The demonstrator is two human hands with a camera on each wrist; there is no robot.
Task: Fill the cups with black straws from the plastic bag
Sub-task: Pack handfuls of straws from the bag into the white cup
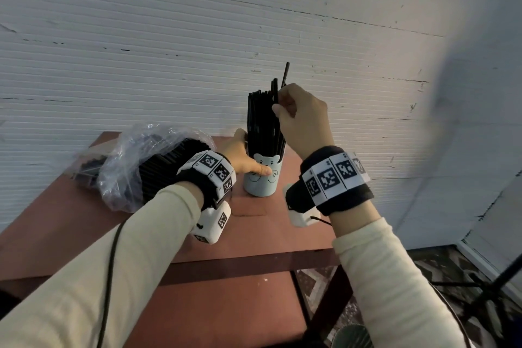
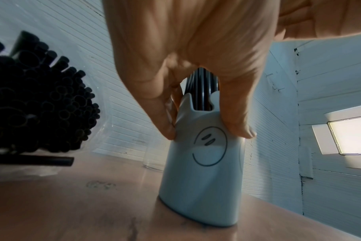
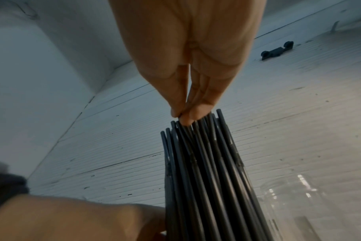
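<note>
A pale blue bear-faced cup (image 1: 262, 181) (image 2: 202, 171) stands upright on the reddish table (image 1: 248, 237), packed with upright black straws (image 1: 261, 121) (image 3: 198, 163). My left hand (image 1: 251, 154) (image 2: 206, 133) grips the cup just below its rim, thumb on the front. My right hand (image 1: 278, 109) (image 3: 182, 116) pinches the tops of a few straws in the bundle; one straw (image 1: 285, 73) sticks up higher than the others. A clear plastic bag (image 1: 132, 169) (image 2: 37, 104), full of black straws, lies on its side left of the cup.
A clear glass container (image 2: 153, 156) (image 3: 299, 205) stands just behind the cup, hidden in the head view. A white ribbed wall (image 1: 197, 37) runs close behind the table. A dark tripod (image 1: 491, 288) stands on the floor at the right.
</note>
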